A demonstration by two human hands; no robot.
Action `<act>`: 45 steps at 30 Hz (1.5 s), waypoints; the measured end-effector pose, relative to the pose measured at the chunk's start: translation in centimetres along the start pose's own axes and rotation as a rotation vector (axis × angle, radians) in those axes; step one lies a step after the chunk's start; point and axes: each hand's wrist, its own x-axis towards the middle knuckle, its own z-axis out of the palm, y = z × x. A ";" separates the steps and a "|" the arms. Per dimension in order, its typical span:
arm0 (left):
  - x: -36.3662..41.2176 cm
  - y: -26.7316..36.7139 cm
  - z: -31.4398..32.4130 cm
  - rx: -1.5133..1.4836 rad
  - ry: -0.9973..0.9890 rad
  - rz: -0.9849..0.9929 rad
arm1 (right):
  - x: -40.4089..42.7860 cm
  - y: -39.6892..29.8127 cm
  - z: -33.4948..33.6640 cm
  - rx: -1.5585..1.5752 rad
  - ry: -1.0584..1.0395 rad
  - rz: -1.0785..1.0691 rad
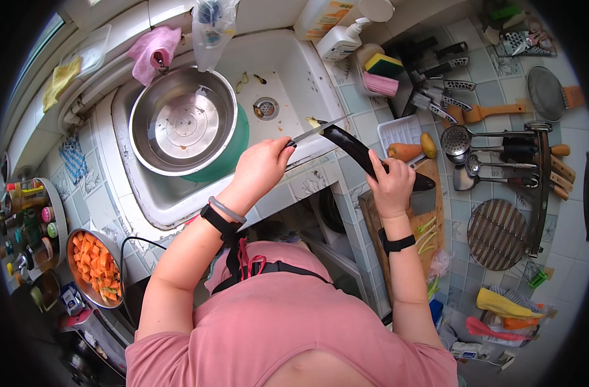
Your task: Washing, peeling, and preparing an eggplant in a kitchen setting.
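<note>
My left hand point(261, 163) grips the dark handle of a kitchen knife point(318, 130). Its narrow blade lies against the pale stem end of a long dark purple eggplant point(350, 145), over the sink's right rim. My right hand point(392, 183) is wrapped around the eggplant's lower part, above a wooden cutting board point(425, 213). Small trimmings point(259, 79) lie in the white sink point(294, 63), near the drain strainer point(266, 109). A steel basin point(183, 121) with some water sits on a green tub point(222, 162) in the sink's left part.
A carrot point(404, 152) and a potato point(428, 145) lie beside a white tray point(400, 131). Several knives stand in a block point(410, 80) at the right back. Ladles point(456, 140) hang from a rack. At left, a steel bowl point(95, 268) holds diced carrot.
</note>
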 end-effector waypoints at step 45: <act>1.5 -0.2 -0.3 -0.407 0.092 -0.184 | 1.7 -5.5 3.9 2.107 -0.441 1.214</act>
